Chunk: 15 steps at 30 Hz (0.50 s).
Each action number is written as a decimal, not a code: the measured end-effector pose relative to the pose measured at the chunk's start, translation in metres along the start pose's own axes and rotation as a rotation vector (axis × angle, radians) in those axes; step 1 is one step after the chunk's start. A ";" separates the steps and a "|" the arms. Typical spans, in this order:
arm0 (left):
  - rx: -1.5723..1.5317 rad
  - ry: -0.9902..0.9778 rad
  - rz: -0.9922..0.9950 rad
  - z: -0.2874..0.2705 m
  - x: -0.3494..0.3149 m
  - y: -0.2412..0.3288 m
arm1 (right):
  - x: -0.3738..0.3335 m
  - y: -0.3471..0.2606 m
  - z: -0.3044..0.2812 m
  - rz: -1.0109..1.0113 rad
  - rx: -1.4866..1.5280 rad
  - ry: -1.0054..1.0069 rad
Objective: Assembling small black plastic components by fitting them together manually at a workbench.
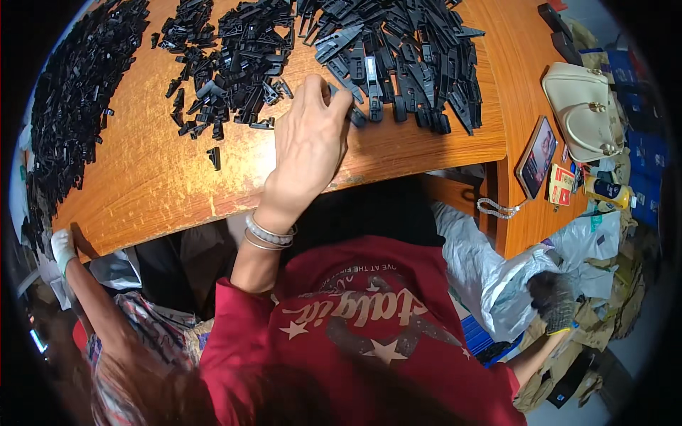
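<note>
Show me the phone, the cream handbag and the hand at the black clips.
Phone (pixel 536 156), head view, middle of its screen.
Cream handbag (pixel 582 113), head view, its side.
Left hand (pixel 310 142), head view, its back.

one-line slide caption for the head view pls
Left hand picks at black plastic parts heaped on a wooden table.

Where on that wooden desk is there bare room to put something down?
Bare wood runs along the desk's near edge, below the middle pile of black parts and left of the left hand. Another bare strip lies between the right pile and the cream handbag. The far side is crowded, as is the left edge pile.
</note>
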<state>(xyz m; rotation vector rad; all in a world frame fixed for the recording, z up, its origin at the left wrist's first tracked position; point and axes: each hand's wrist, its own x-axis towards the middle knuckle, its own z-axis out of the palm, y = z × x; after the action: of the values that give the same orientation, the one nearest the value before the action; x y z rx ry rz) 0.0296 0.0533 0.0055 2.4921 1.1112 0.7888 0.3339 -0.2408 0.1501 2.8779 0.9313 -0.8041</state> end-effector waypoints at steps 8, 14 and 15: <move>-0.144 -0.104 0.056 -0.011 -0.013 -0.005 | 0.054 -0.143 0.052 -1.185 -0.208 0.167; -0.206 -0.085 0.033 -0.010 -0.014 -0.007 | 0.071 -0.204 0.100 -1.173 0.002 0.164; -0.192 -0.114 0.046 -0.007 -0.013 -0.008 | 0.075 -0.206 0.105 -1.185 0.073 0.190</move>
<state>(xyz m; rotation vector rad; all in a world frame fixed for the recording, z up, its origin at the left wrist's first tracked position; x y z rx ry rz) 0.0131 0.0487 0.0028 2.3768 0.8976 0.7197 0.2230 -0.0483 0.0525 2.2204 2.7047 -0.5156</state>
